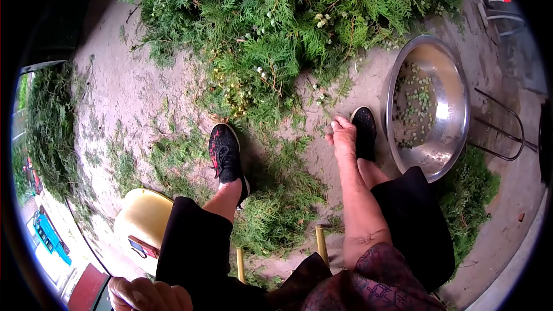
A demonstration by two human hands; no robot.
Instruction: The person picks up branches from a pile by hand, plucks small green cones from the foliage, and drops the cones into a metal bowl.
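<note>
The right hand (344,136) reaches down to the ground, its fingers (340,124) stretched out straight and close together, with nothing visible in them. Just beyond the fingertips lie loose sprigs at the edge of the big pile of green branches (276,40). A black shoe (364,129) sits right beside the fingers, and past it stands a metal bowl (452,129) with small green berries (417,103) inside. The left hand (147,295) is curled at the lower edge; whether it holds anything cannot be told. A yellow stool (144,216) stands just above it.
</note>
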